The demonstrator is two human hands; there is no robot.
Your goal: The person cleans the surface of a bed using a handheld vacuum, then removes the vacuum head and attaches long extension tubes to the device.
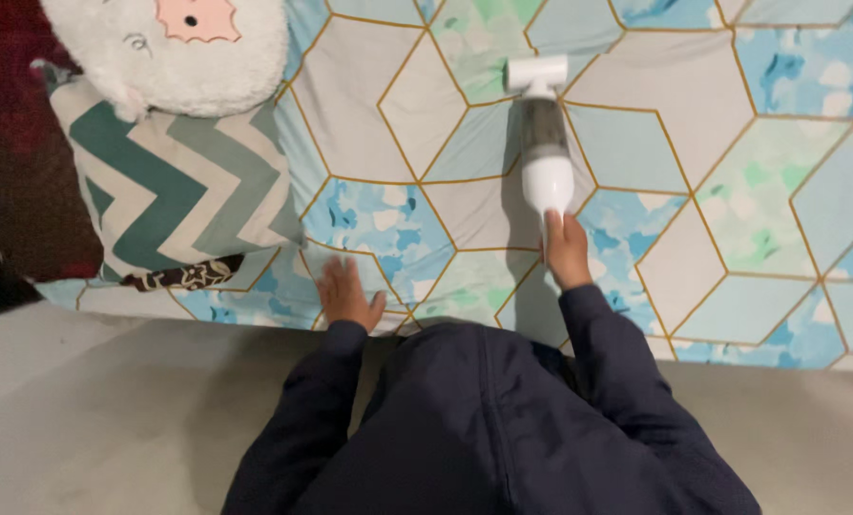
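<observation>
Right hand: I see my right hand (567, 250) wrapped around the back end of a small white and grey hand vacuum with a wide flat head (543, 133). The fingers are closed on the handle.
Left hand: My left hand (347, 294) lies flat with the fingers spread out. It presses down on the bed cover near the front edge.
Hand vacuum: It lies on the bed cover, pointing away from me. Its flat white head touches the cover, far up from my right hand.
Bed cover: It is a sheet with big blue, green and pale grey shapes and thin gold lines (751, 200). It goes all across the bed.
Pillow: A pillow with green and white zigzag stripes (174, 191) sits to the left of my left hand.
Soft toy: A fluffy white soft toy with a pink patch (174, 48) rests on top of the pillow.
Sleeves: I see my dark blue jacket sleeves (608, 353) at the bottom.
</observation>
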